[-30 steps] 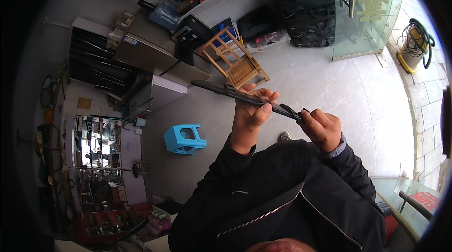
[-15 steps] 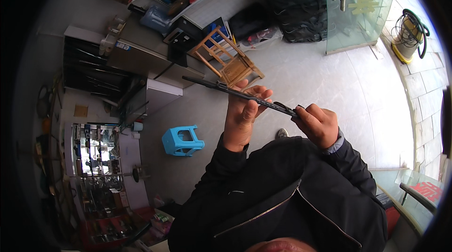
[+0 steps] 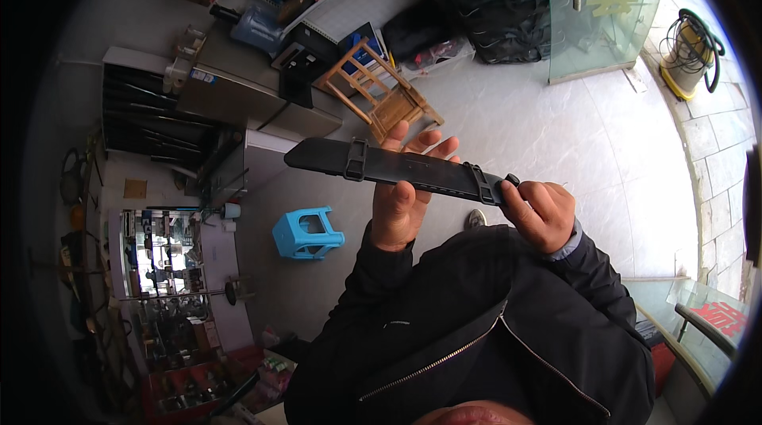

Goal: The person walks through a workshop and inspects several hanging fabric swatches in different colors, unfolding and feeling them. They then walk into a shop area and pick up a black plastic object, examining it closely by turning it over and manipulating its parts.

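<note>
A long, flat black sheath (image 3: 413, 169) with two strap buckles stretches across in front of my chest, its broad face turned up. My right hand (image 3: 541, 215) pinches its right end, thumb and index finger by a small black knob. My left hand (image 3: 397, 215) holds it near the middle from beneath: the thumb lies at the near edge and the spread fingers show past the far edge. The left palm is partly hidden behind the sheath. Its rounded left end sticks out free beyond my left hand.
Beyond my hands stands a wooden chair (image 3: 389, 103). A blue plastic stool (image 3: 309, 233) lies on the floor to the left. Glass display shelves (image 3: 167, 258) line the left side. A glass door (image 3: 599, 28) and a yellow vacuum cleaner (image 3: 684, 68) are at the far right.
The sheath has rolled from edge-on to showing its broad face. My left hand has shifted slightly down and left; the right hand keeps its pinch on the end.
</note>
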Available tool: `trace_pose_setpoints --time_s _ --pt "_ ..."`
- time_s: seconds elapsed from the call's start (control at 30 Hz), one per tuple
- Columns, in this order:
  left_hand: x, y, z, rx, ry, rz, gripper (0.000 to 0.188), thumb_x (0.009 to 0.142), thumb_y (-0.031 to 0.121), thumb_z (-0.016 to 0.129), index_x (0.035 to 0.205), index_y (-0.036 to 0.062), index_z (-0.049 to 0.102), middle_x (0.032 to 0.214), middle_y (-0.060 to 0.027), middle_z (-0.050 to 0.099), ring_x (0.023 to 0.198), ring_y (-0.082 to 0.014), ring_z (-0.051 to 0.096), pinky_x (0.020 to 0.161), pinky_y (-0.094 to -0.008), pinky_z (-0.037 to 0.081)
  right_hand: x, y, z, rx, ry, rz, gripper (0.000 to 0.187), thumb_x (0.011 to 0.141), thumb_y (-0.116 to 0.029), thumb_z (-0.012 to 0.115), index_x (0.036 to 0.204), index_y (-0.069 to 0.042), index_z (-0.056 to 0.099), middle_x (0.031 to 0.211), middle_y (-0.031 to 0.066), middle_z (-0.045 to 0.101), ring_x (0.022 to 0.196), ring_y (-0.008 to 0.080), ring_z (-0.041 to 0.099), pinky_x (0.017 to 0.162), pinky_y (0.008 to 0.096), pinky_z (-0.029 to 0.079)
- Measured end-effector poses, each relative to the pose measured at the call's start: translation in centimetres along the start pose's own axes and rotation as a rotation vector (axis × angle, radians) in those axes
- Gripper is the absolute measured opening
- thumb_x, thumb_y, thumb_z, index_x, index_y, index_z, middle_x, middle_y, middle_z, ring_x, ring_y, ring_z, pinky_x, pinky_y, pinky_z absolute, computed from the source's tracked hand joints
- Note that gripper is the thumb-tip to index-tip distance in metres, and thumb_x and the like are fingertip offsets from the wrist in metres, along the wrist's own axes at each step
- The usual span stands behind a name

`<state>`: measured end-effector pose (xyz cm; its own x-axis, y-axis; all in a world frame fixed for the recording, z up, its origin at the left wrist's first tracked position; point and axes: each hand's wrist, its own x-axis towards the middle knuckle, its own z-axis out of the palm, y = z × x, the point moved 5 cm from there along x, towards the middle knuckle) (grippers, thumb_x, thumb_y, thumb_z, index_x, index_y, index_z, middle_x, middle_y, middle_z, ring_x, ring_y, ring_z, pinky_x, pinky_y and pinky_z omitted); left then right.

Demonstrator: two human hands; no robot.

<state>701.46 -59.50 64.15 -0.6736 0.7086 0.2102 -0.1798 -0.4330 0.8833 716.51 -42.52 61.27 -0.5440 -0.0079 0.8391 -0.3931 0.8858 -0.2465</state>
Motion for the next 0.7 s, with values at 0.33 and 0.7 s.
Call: trace_pose_setpoints --time_s 0.33,0.7 --pt "-0.4 0.6 -0.5 -0.075 -0.161 0.118 0.100 0.088 0.042 0.088 0.165 0.0152 0.030 0.157 -0.0196 0.049 0.150 -0.0444 0.044 0.125 -0.0609 0.036 0.1 -0.5 -0.4 0.102 0.017 0.014 0.049 0.077 -0.001 0.081 0.125 -0.001 0.070 0.086 0.0100 0.060 0.061 0.0209 0.059 0.052 0.0342 0.047" --pt "-1.6 -0.2 -0.7 -0.066 -0.065 -0.030 0.062 0.105 0.041 0.069 0.155 0.0109 0.048 0.149 -0.0156 0.057 0.141 -0.0387 0.057 0.118 -0.0589 0.047 0.3 2.3 0.9 0.990 -0.172 0.651 0.029 0.099 -0.025 0.078 0.109 0.002 0.074 0.084 0.0104 0.062 0.077 0.0238 0.062 0.071 0.0354 0.049"
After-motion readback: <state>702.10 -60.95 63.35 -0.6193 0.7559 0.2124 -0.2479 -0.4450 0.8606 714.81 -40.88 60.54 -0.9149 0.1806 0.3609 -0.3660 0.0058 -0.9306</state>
